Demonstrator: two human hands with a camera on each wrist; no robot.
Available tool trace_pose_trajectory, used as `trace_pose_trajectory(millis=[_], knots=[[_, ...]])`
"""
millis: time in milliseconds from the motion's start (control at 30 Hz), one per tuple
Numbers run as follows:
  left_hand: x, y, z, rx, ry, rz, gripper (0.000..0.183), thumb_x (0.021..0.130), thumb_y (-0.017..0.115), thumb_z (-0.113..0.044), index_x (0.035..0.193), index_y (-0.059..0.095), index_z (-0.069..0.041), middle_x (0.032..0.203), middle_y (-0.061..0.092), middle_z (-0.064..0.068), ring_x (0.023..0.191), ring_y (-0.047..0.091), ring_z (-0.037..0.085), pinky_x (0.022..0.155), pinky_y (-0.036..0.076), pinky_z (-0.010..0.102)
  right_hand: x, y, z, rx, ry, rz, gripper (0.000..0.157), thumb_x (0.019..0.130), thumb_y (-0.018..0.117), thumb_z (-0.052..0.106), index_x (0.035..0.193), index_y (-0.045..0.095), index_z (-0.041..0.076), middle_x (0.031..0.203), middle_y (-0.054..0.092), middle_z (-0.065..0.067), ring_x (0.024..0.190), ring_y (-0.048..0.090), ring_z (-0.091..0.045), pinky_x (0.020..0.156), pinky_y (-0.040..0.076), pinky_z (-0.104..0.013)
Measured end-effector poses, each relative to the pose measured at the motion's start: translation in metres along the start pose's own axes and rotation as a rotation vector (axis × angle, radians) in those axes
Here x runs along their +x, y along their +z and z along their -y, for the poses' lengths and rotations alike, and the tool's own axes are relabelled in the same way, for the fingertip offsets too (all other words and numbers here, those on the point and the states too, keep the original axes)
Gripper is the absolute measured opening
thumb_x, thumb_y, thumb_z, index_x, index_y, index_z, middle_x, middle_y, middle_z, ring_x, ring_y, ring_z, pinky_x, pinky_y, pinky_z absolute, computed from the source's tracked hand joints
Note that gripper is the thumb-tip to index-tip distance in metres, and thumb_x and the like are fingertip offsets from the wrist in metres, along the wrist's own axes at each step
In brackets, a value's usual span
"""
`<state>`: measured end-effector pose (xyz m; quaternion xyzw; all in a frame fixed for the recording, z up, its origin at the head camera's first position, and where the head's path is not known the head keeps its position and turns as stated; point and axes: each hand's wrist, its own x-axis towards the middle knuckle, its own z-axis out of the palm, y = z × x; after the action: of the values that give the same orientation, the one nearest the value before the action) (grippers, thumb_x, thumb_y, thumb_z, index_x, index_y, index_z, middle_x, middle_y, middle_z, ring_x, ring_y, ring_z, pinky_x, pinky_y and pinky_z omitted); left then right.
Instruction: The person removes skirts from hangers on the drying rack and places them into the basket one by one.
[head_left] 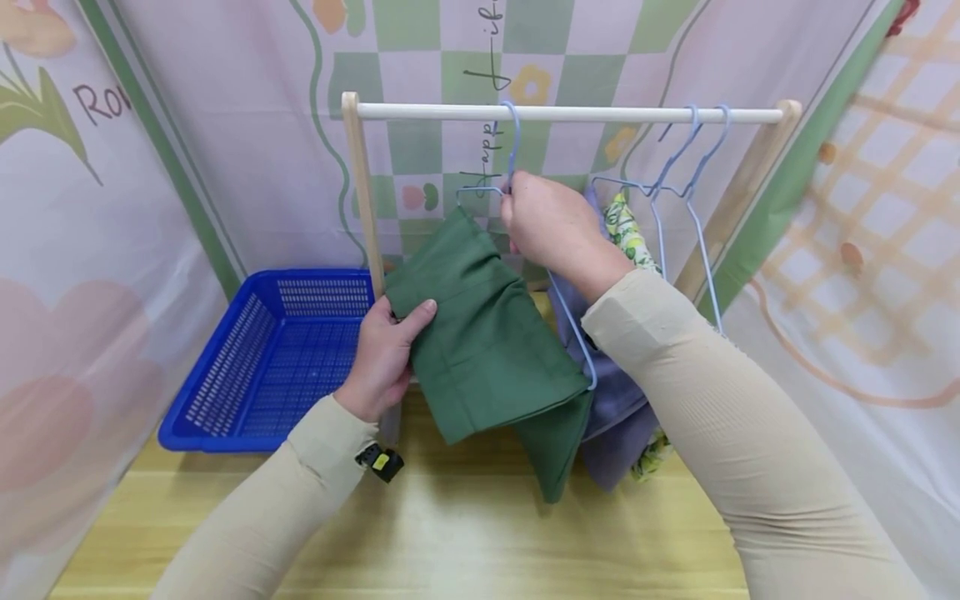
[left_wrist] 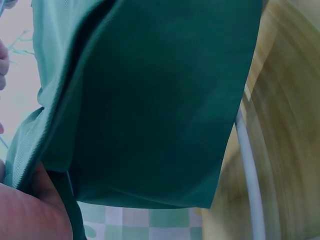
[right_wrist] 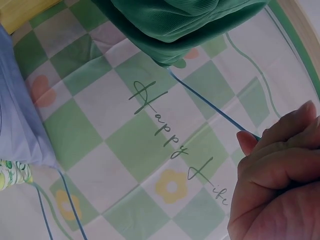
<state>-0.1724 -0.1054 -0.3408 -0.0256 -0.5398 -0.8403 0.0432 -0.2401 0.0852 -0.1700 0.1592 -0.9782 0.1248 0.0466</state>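
A dark green garment (head_left: 487, 342) hangs in folds on a light blue wire hanger (head_left: 576, 333), whose hook loops over the white rail (head_left: 435, 112). My left hand (head_left: 384, 354) pinches the garment's left edge, thumb on top and the fingers hidden behind the cloth. Just below the hook, my right hand (head_left: 558, 223) grips the hanger's neck. In the left wrist view the green garment (left_wrist: 160, 110) covers most of the picture, with part of the left hand (left_wrist: 32, 212) at its edge. The right wrist view shows the right hand (right_wrist: 280, 175) around the hanger wire (right_wrist: 210, 106).
Right of the green garment hang a purple-blue garment (head_left: 618, 400) and a yellow-green patterned garment (head_left: 628, 229) on blue hangers (head_left: 701, 242). The rack has wooden side posts (head_left: 363, 192). A blue plastic basket (head_left: 258, 333) stands left on the wooden table (head_left: 450, 533), before printed curtains.
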Motion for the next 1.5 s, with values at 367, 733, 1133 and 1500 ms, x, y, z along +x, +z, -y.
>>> trace_pose_trajectory(millis=[367, 733, 1133, 1500], knots=[[-0.001, 0.002, -0.014, 0.1, 0.1, -0.02, 0.042, 0.102, 0.069, -0.014, 0.138, 0.051, -0.005, 0.133, 0.063, 0.013, 0.113, 0.069, 0.024, 0.096, 0.06, 0.04, -0.001, -0.001, -0.001, -0.011, 0.016, 0.005, 0.04, 0.112, 0.025, 0.029, 0.129, 0.057, 0.012, 0.084, 0.072, -0.004, 0.083, 0.065, -0.028, 0.084, 0.053, -0.046], [-0.002, -0.001, -0.031, 0.208, 0.143, -0.039, 0.043, 0.104, 0.067, -0.022, 0.139, 0.047, -0.006, 0.134, 0.059, 0.012, 0.115, 0.067, 0.027, 0.096, 0.059, 0.042, -0.001, -0.002, -0.003, -0.007, 0.018, 0.012, 0.038, 0.111, 0.024, 0.028, 0.124, 0.056, 0.011, 0.083, 0.071, -0.005, 0.081, 0.065, -0.029, 0.081, 0.052, -0.044], [-0.004, -0.001, -0.035, 0.219, 0.167, -0.084, 0.038, 0.103, 0.068, -0.021, 0.134, 0.05, -0.006, 0.128, 0.06, 0.009, 0.11, 0.068, 0.024, 0.093, 0.06, 0.039, -0.002, -0.002, -0.006, 0.001, 0.023, 0.006, 0.036, 0.111, 0.025, 0.027, 0.119, 0.057, 0.011, 0.084, 0.07, -0.006, 0.081, 0.065, -0.028, 0.077, 0.051, -0.044], [-0.008, 0.0, -0.035, 0.239, 0.177, -0.09, 0.041, 0.103, 0.068, -0.021, 0.137, 0.049, -0.007, 0.13, 0.06, 0.01, 0.111, 0.068, 0.026, 0.092, 0.06, 0.04, -0.002, -0.003, -0.008, -0.003, 0.028, 0.015, 0.035, 0.112, 0.027, 0.028, 0.121, 0.056, 0.01, 0.086, 0.07, -0.007, 0.083, 0.065, -0.028, 0.077, 0.052, -0.044]])
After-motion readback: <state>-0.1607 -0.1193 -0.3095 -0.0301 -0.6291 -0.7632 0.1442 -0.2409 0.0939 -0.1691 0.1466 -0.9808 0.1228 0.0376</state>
